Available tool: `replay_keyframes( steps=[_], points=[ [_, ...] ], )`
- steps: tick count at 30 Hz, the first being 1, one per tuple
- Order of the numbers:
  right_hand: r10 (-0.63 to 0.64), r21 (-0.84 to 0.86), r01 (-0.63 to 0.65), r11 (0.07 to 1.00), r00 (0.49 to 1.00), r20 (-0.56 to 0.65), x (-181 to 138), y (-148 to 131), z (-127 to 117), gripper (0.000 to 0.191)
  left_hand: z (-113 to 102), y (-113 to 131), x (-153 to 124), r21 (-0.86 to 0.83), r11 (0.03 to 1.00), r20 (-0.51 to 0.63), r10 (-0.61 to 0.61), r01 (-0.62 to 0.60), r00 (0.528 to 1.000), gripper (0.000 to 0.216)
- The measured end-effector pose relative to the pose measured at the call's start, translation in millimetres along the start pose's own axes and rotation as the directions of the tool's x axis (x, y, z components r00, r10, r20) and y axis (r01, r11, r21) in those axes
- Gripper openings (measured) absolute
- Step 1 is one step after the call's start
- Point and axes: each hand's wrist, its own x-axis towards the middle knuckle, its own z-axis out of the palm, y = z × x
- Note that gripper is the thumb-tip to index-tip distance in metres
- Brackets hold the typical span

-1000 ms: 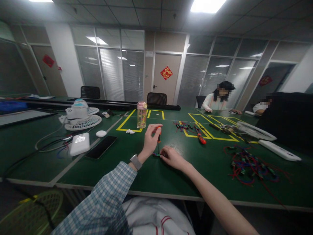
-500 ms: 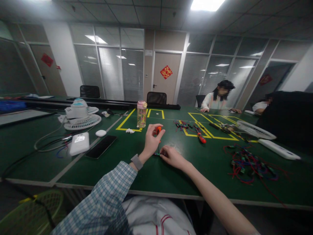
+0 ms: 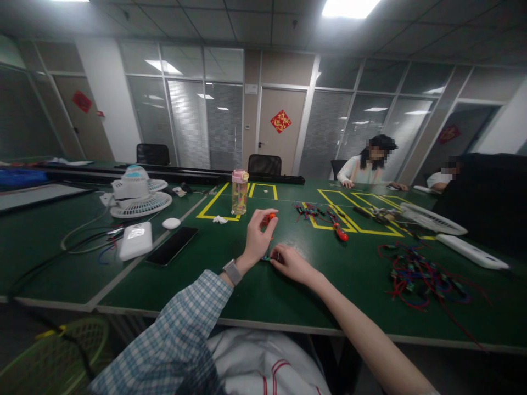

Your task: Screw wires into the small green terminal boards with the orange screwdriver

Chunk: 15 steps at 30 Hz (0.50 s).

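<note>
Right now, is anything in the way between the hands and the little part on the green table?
Nothing visible is. The left hand holds the orange-handled screwdriver upright over the small connector, and the right hand already touches that connector on the green table. The water bottle and wire pile sit well away.

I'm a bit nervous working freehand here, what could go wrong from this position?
The left hand drives a red-handled screwdriver down beside the right hand's fingertips, which pin a small connector; a slip might jab them. The part is tiny and could skid on the green table.
</note>
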Motion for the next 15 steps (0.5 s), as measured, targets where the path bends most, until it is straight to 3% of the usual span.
replay_keyframes(
  steps=[5, 11, 15],
  points=[
    [-0.005, 0.004, 0.005, 1.0, 1.0, 0.006, 0.2, -0.4, 0.2, 0.007, -1.9, 1.4, -0.8, 0.087, 0.995, -0.046, 0.062, -0.058, 0.997, 0.017],
    [0.004, 0.005, -0.004, 1.0, 1.0, 0.004, -0.3, -1.9, -1.2, 0.008, -0.5, -1.3, -0.4, -0.05, 0.998, -0.001, -0.024, 0.024, 1.0, 0.023],
    [0.0, 0.008, 0.0, 1.0, 1.0, 0.003, -0.7, -2.1, -2.1, 0.008, -0.4, -2.2, 0.8, 0.07, 0.997, -0.057, 0.043, -0.039, 0.997, 0.015]
  ],
)
